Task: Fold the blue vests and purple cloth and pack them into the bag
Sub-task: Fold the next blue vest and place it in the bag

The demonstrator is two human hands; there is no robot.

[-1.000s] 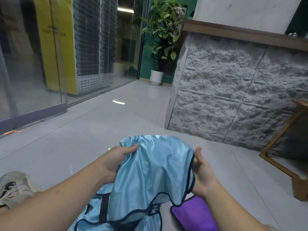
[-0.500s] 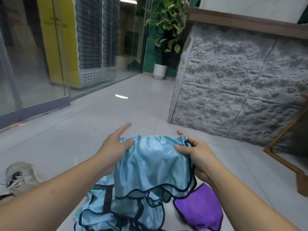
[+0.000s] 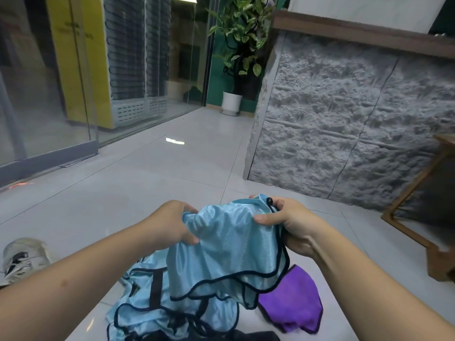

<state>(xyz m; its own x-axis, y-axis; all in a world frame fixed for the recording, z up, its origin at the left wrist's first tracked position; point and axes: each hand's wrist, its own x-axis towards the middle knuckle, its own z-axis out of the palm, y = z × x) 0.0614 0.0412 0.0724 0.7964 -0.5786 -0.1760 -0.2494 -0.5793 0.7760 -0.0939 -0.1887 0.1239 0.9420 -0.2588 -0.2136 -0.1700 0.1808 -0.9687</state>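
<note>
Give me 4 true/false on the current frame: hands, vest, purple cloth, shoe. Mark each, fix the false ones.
1. Both hands grip the same blue vest. True: the left hand and right hand each hold the top of the vest.
2. The purple cloth is being held. False: the purple cloth lies on the floor, below the right forearm.
3. A shoe lies at the far left. True: the shoe is on the floor there.
4. The held vest is the only blue one. False: more blue vests lie heaped beneath it.
</note>
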